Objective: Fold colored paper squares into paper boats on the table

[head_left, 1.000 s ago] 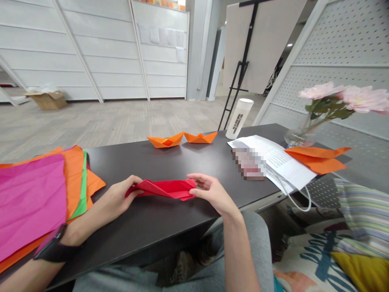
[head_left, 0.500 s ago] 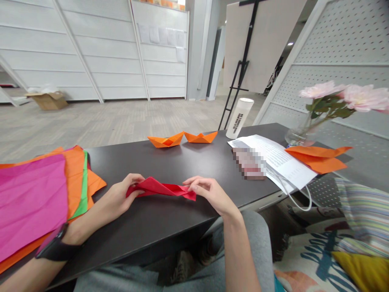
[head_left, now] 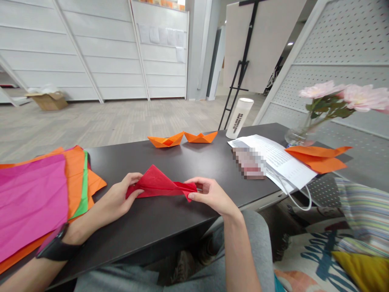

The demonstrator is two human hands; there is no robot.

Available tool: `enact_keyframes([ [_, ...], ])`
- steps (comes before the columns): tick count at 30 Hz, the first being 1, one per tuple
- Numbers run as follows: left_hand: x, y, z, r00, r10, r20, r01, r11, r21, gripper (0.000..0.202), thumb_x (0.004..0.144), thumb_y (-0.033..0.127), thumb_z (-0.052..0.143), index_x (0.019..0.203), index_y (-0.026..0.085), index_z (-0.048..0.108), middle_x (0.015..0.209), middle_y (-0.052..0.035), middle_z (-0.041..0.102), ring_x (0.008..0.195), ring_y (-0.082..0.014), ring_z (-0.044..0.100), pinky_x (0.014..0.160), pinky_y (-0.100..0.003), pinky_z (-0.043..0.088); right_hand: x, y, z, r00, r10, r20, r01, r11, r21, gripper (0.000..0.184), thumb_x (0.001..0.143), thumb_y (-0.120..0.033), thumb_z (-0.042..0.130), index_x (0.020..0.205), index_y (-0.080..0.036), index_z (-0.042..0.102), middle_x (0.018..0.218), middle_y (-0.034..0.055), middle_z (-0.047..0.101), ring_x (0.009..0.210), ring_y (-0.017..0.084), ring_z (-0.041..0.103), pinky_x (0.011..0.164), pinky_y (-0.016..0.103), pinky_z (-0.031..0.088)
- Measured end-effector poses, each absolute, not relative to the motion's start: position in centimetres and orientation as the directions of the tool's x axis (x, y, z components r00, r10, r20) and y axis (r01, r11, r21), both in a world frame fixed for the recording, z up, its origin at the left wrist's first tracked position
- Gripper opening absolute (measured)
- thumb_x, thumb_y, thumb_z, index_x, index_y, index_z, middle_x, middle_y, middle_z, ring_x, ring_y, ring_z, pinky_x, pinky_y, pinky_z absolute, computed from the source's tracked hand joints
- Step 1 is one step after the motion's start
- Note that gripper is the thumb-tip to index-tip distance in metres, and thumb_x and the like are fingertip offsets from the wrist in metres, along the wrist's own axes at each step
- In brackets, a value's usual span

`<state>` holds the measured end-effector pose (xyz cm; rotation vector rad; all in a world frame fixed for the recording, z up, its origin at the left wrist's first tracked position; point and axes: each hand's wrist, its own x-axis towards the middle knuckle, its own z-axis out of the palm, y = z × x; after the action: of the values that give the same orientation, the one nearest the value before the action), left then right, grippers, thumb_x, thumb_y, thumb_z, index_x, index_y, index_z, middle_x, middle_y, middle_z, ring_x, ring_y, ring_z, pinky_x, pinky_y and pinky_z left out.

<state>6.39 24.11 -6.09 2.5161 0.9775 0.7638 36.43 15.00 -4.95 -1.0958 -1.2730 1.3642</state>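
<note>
Between my hands is a folded sheet of red paper [head_left: 158, 183], held just above the dark table [head_left: 127, 219]. A triangular flap stands up at its middle left, and its right part is narrow and creased. My left hand [head_left: 126, 194] pinches the left end between thumb and fingers. At the other end, the thumb and fingers of my right hand [head_left: 209, 194] are closed on the narrow tip. Beyond the red paper, two orange paper boats [head_left: 165, 141] sit side by side near the table's far edge.
Pink, orange and green paper sheets [head_left: 33, 198] lie stacked at the left. To the right are printed pages [head_left: 273, 156], a pixelated flat object [head_left: 249, 163], folded orange paper [head_left: 319, 158], a white cup [head_left: 240, 118] and a glass vase [head_left: 299, 136] with pink flowers.
The red paper's middle flap has risen into a taller triangle. My right fingers have closed round its right end, which is now bent and bunched. My left hand has barely moved.
</note>
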Motion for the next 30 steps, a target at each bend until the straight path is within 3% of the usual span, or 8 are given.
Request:
enact_keyframes([
  [2, 6.5, 24.0, -6.0, 0.625, 0.700, 0.345, 0.519, -0.703, 0.486, 0.030, 0.096, 0.038, 0.048, 0.119, 0.021, 0.044, 0.109, -0.0101, 0.070, 0.100, -0.0236, 0.071, 0.087, -0.033, 0.058, 36.3, 15.1, -5.0, -0.111, 0.994, -0.007, -0.058, -0.013, -0.998, 0.023, 0.073, -0.031, 0.079, 0.087, -0.016, 0.069, 0.090, 0.0047, 0.070, 0.078, 0.016, 0.063, 0.073, 0.030, 0.050],
  [4, 6.6, 24.0, -5.9, 0.629, 0.702, 0.334, 0.518, -0.698, 0.494, 0.030, 0.096, 0.038, 0.048, 0.120, 0.020, 0.043, 0.110, -0.0103, 0.070, 0.101, -0.0233, 0.071, 0.088, -0.033, 0.058, 36.1, 15.1, -4.9, -0.077, 0.997, 0.003, -0.095, -0.004, -0.995, 0.021, 0.072, -0.030, 0.079, 0.077, -0.017, 0.063, 0.088, 0.0038, 0.069, 0.073, 0.014, 0.061, 0.070, 0.029, 0.049],
  [7, 6.7, 24.0, -5.9, 0.633, 0.702, 0.327, 0.511, -0.696, 0.504, 0.031, 0.096, 0.038, 0.048, 0.121, 0.021, 0.043, 0.113, -0.0105, 0.070, 0.103, -0.0231, 0.070, 0.088, -0.033, 0.058, 36.2, 15.1, -4.9, -0.083, 0.996, 0.042, -0.103, 0.033, -0.994, 0.021, 0.074, -0.030, 0.078, 0.074, -0.017, 0.061, 0.091, 0.0047, 0.070, 0.079, 0.015, 0.062, 0.076, 0.030, 0.048],
  [11, 6.7, 24.0, -5.9, 0.643, 0.694, 0.324, 0.494, -0.699, 0.517, 0.030, 0.096, 0.036, 0.047, 0.122, 0.021, 0.042, 0.115, -0.0107, 0.069, 0.105, -0.0229, 0.069, 0.090, -0.033, 0.057, 36.6, 15.1, -5.0, -0.124, 0.989, 0.084, -0.067, 0.076, -0.995, 0.024, 0.086, -0.036, 0.066, 0.073, -0.016, 0.069, 0.098, 0.0083, 0.071, 0.089, 0.018, 0.063, 0.082, 0.031, 0.046],
  [15, 6.6, 23.9, -5.9, 0.634, 0.703, 0.321, 0.501, -0.690, 0.523, 0.031, 0.096, 0.036, 0.048, 0.122, 0.020, 0.042, 0.113, -0.0111, 0.069, 0.104, -0.0232, 0.070, 0.089, -0.033, 0.058, 36.8, 15.1, -5.2, -0.126, 0.990, 0.060, -0.097, 0.048, -0.994, 0.017, 0.082, -0.035, 0.071, 0.086, -0.018, 0.073, 0.096, 0.0062, 0.072, 0.088, 0.017, 0.064, 0.083, 0.031, 0.048],
  [19, 6.7, 23.8, -5.8, 0.636, 0.704, 0.317, 0.494, -0.687, 0.533, 0.033, 0.096, 0.036, 0.048, 0.124, 0.020, 0.041, 0.117, -0.0124, 0.068, 0.107, -0.0235, 0.069, 0.092, -0.034, 0.056, 36.9, 15.0, -5.3, -0.156, 0.987, 0.028, -0.171, 0.000, -0.985, 0.032, 0.073, -0.032, 0.081, 0.101, -0.018, 0.072, 0.098, 0.0064, 0.073, 0.088, 0.017, 0.067, 0.085, 0.031, 0.051],
  [24, 6.9, 23.6, -5.3, 0.642, 0.703, 0.306, 0.501, -0.687, 0.526, 0.040, 0.096, 0.033, 0.045, 0.133, 0.020, 0.037, 0.115, -0.0115, 0.070, 0.108, -0.0234, 0.068, 0.091, -0.034, 0.055, 36.9, 14.9, -5.4, -0.178, 0.984, -0.012, -0.191, -0.046, -0.980, 0.043, 0.066, -0.031, 0.086, 0.105, -0.018, 0.073, 0.102, 0.0084, 0.073, 0.088, 0.018, 0.067, 0.082, 0.032, 0.053],
  [30, 6.9, 23.3, -4.8, 0.647, 0.707, 0.284, 0.519, -0.682, 0.516, 0.046, 0.096, 0.033, 0.043, 0.140, 0.020, 0.034, 0.114, -0.0106, 0.071, 0.107, -0.0232, 0.069, 0.092, -0.033, 0.055, 36.9, 14.9, -5.3, -0.207, 0.977, 0.050, -0.115, 0.027, -0.993, 0.034, 0.073, -0.035, 0.081, 0.103, -0.018, 0.076, 0.111, 0.0086, 0.066, 0.084, 0.015, 0.063, 0.079, 0.029, 0.052],
])
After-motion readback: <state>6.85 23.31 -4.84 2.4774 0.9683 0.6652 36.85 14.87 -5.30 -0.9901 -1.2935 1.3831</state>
